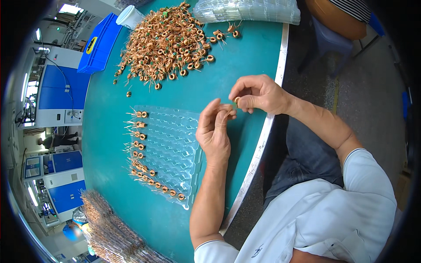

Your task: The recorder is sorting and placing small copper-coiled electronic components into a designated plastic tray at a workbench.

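Observation:
A small copper-wound ring coil (237,100) is pinched between the thumb and forefinger of my right hand (262,94). Just left of it, my left hand (215,129) is closed, thumb against curled fingers, close to the coil; whether it grips the wire leads is hard to make out. Both hands hover over the table's edge, right of a clear plastic pocket tray (171,144). Ring coils (139,136) with wire ends sticking out fill the tray's left side, and another line of them (165,189) runs along its lower edge. Other pockets hold nothing.
A large heap of ring coils (169,41) lies on the green table (245,52). Stacked clear trays (250,11), a blue bin (98,46) and a white cup (130,16) stand along the far side. Filled trays (116,228) are piled at lower left.

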Demonstrator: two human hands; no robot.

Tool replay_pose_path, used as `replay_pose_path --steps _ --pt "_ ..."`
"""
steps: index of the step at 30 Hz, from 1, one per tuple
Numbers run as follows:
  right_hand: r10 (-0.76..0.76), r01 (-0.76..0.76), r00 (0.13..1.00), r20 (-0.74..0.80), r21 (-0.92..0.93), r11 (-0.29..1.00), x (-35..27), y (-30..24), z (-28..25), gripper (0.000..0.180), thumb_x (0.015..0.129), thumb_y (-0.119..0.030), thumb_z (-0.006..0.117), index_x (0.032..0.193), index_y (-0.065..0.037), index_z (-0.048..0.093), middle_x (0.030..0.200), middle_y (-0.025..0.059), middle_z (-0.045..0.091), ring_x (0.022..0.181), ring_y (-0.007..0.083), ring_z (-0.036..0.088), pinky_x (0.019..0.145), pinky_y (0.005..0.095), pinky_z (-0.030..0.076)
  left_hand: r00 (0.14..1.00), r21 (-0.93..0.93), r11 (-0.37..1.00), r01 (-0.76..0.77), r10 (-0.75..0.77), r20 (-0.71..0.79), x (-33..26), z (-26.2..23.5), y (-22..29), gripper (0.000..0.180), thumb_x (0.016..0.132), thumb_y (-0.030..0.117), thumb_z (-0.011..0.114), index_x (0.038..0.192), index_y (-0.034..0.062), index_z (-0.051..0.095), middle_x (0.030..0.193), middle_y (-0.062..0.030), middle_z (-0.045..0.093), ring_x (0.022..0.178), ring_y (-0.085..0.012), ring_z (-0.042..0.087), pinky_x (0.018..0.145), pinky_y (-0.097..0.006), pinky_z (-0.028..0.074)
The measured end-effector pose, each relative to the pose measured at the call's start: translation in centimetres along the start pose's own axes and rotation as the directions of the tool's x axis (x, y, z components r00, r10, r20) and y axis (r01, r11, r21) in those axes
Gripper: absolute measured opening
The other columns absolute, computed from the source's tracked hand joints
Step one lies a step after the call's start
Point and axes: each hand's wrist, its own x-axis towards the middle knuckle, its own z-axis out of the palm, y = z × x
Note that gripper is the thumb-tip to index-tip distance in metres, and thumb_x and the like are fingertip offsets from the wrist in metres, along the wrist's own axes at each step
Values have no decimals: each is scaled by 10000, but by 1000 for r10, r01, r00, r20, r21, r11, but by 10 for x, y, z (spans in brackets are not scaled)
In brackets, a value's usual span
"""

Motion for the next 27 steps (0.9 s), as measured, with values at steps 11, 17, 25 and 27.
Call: replay_pose_path --steps 11,17,25,27 --pt "-126 113 989 -82 -147 983 -2 6 11 139 896 -55 685 1023 -6 655 832 33 661 689 75 600 604 224 509 997 -93 993 66 -69 -28 2 -6 1 123 962 117 628 1002 7 589 992 -141 694 854 -187 665 723 -285 530" --pt "-24 3 996 -85 -241 970 -2 -7 11 118 873 -37 684 988 -16 664 786 33 665 674 74 604 602 233 504 999 -73 997 29 -33 -43 3 -4 -1 92 977 100 593 1002 17 563 978 -139 675 840 -184 646 710 -277 508" --pt "-203 173 979 21 -613 771 15 -21 17 118 862 -7 652 978 5 666 807 57 647 711 101 624 580 241 480 982 -119 989 92 -110 -154 7 -15 10 170 990 131 585 1086 -8 598 930 -122 677 798 -164 640 706 -272 524" --pt "-45 -1 993 -108 -393 920 34 -22 17 98 920 -52 604 1013 -24 611 842 32 634 731 95 637 556 221 491 986 -1 994 108 -107 -128 6 -20 15 215 998 134 573 1151 -17 575 955 -125 680 802 -158 638 698 -266 519"
